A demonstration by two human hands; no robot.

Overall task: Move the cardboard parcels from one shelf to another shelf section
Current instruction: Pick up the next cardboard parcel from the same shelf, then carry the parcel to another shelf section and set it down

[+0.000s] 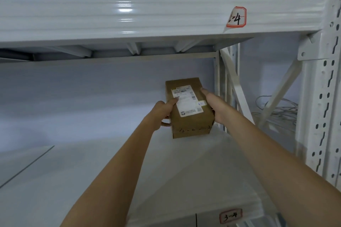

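Cardboard parcel (190,107) sits between your two hands over the white shelf deck (73,162), toward the back right of the bay, close to the rear upright; its lower front edge looks to be at or just above the deck, and you cannot tell for certain whether it rests there. A white shipping label (186,100) with barcodes covers much of its top face, a small pale sticker (201,103) lies at the label's right edge, and handwritten marks run along the front face. Your left hand (162,114) grips the parcel's left side, thumb laid on top at the label's edge and fingers curled beneath. Your right hand (215,107) presses flat against the right side, fingers stretched forward along the top edge. Above, the white steel beam (129,18) of the next level carries a red-bordered tag (236,17) ending in "4". On the near edge of your shelf, a second red-bordered tag (230,215) reads "3-4". To the right, beyond the perforated upright (324,97), a loose coil of pale cable (278,108) lies.
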